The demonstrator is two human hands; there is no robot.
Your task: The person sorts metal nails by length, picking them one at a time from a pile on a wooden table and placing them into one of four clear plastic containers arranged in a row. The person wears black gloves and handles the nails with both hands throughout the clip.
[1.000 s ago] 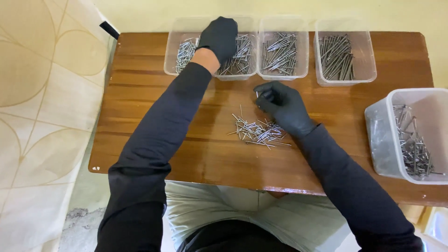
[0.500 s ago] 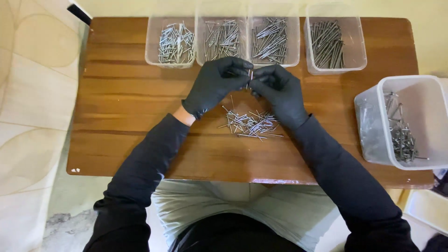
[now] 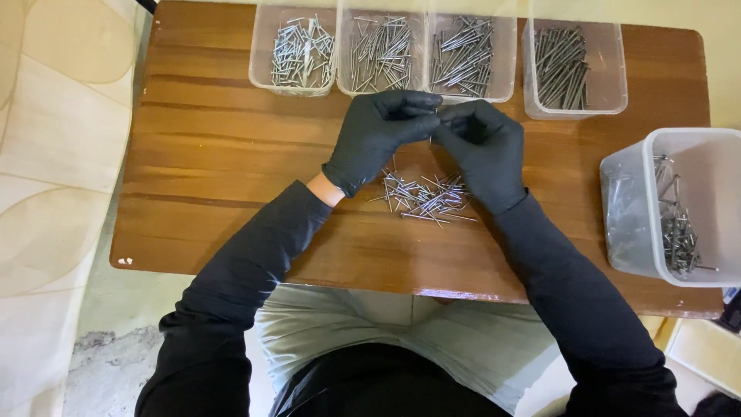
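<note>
Both gloved hands pinching one nail above the loose nail pile (image 3: pixel 424 197), frame centre.
Left hand (image 3: pixel 378 135) and right hand (image 3: pixel 482 150) meet fingertip to fingertip on nail (image 3: pixel 437 117); best kept pinched firmly, clear of the clear tubs (image 3: pixel 384 52) at desk (image 3: pixel 201 154) top edge.

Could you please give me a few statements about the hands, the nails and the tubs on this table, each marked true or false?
1. Both hands wear black gloves. True: the left hand and the right hand are both gloved in black.
2. The two hands are far apart, one over a tub. False: their fingertips meet above the loose pile of nails.
3. Four clear tubs of nails stand in a row along the far edge of the table. True: the far-left tub starts the row.
4. The large tub on the right is empty. False: nails lie inside it.
5. The loose pile lies on a plate. False: it lies on the bare wooden table.
</note>
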